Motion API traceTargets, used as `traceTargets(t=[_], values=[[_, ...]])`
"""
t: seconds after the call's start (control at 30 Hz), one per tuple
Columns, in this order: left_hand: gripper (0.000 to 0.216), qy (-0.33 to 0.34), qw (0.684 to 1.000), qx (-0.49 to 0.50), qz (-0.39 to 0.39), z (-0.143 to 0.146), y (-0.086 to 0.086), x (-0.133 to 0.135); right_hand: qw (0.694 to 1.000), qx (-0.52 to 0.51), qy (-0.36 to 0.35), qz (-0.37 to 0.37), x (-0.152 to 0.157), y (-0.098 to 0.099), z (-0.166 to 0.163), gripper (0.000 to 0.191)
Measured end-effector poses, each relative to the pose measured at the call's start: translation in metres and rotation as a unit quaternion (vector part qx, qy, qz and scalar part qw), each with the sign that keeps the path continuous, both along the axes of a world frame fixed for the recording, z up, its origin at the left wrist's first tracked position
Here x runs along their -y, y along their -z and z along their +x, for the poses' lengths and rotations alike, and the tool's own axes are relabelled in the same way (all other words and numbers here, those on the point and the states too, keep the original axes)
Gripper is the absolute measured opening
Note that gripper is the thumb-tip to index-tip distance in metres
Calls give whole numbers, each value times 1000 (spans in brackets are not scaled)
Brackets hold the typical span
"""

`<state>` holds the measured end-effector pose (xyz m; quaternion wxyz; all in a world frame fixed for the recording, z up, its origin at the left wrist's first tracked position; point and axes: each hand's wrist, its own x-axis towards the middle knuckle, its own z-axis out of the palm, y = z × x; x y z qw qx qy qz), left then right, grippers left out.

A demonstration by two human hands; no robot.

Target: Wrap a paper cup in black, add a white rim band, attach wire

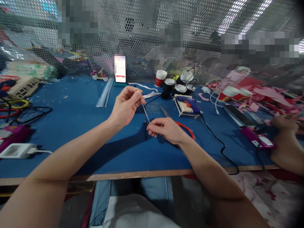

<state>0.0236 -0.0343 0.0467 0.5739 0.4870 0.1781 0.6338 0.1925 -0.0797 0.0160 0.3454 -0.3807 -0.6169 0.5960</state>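
Observation:
My left hand [127,104] is raised over the blue table [78,110], its fingers pinched on the upper end of a thin grey stick [145,114]. My right hand [165,129] lies lower, fingers pinched on the stick's lower end. Red-handled scissors [182,126] lie on the table just behind my right hand, blades pointing away to the left. I cannot tell whether the hand touches them.
A blue glue gun [190,104] rests on a wooden stick frame, its black cord running to the table's front edge. Paper cups [161,78], a standing phone [120,69], clear rods [104,93], cables and pink scraps [261,95] lie around. Another person's arm [287,142] is at right.

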Motion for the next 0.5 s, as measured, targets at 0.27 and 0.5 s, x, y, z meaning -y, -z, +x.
traceTargets(t=[0.27, 0.5], values=[[15, -11, 1000, 5, 12, -4, -3, -3, 1000, 3, -11, 2, 0, 0, 0, 19], [15, -26, 1000, 0, 10, -4, -7, 0, 1000, 0, 5, 0, 0, 0, -1, 19]])
